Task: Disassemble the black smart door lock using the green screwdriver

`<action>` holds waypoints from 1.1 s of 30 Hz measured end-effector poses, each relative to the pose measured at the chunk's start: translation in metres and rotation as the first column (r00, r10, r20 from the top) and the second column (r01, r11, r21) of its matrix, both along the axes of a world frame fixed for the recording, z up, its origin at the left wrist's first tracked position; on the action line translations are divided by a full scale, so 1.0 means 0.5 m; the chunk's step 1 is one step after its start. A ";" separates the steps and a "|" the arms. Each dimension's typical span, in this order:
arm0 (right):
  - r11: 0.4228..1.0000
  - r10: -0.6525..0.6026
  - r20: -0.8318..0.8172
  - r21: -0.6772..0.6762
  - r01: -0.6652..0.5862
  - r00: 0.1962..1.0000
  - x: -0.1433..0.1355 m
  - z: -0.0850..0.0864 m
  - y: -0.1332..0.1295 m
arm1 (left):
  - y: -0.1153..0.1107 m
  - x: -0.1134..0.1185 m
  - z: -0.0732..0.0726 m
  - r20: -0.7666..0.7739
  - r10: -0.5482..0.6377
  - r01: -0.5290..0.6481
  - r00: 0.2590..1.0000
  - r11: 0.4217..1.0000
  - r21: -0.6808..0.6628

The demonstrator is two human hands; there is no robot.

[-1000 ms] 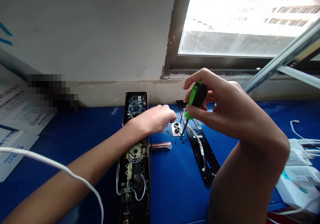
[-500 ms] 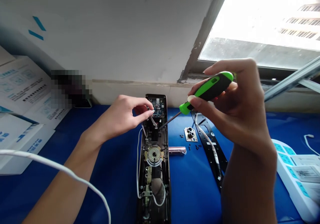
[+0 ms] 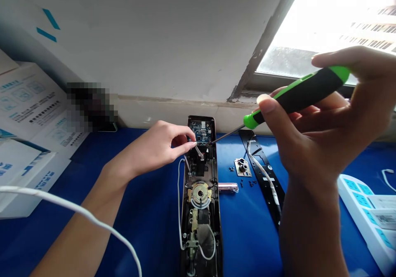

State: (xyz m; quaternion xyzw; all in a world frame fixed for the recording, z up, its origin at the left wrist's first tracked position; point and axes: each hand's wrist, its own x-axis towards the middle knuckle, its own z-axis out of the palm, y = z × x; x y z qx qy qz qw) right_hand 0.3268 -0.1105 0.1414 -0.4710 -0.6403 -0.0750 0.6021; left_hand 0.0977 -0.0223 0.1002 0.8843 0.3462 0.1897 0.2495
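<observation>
An opened electronic door lock (image 3: 201, 194) stands lengthwise before me, its inner parts facing up. My left hand (image 3: 173, 143) reaches over its far end, thumb and forefinger pinching a thin wire bundle (image 3: 199, 150) below the blue circuit board (image 3: 199, 129). The bundle's lower end has a small connector. In my right hand (image 3: 321, 132) is a green and black screwdriver (image 3: 305, 91), slanting down to the left. Its tip is by the lower right corner of the circuit board; whether it touches a screw I cannot tell.
Right of the lock lie a small metal plate (image 3: 243, 167), several loose screws (image 3: 252, 183), and a long black plate (image 3: 262, 165) with a cable. A pinkish handle (image 3: 228, 187) juts from the lock's side. A power strip (image 3: 360, 203) is far right, white boxes (image 3: 29, 178) left.
The screwdriver tip has moved from beside the wire connector up to the circuit board's lower right corner, its handle shifting right. My left hand keeps its pinch. The whole view has shifted slightly.
</observation>
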 end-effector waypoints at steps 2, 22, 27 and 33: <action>1.000 0.003 -0.016 -0.007 -0.003 1.000 -0.002 -0.003 0.005 | 0.000 0.001 -0.002 -0.001 -0.013 0.013 1.000 1.000 -0.017; 0.980 0.121 0.033 -0.163 -0.114 0.992 -0.025 -0.001 0.011 | -0.016 0.017 -0.007 -0.080 -0.010 0.000 0.997 0.993 -0.116; 0.956 0.176 0.147 -0.260 -0.134 0.973 -0.006 -0.005 0.016 | -0.013 0.012 -0.010 -0.099 -0.019 0.008 0.995 0.995 -0.104; 0.978 0.150 0.146 -0.164 -0.126 0.978 -0.009 -0.006 0.015 | -0.013 0.007 -0.012 -0.102 -0.020 0.011 0.995 0.996 -0.090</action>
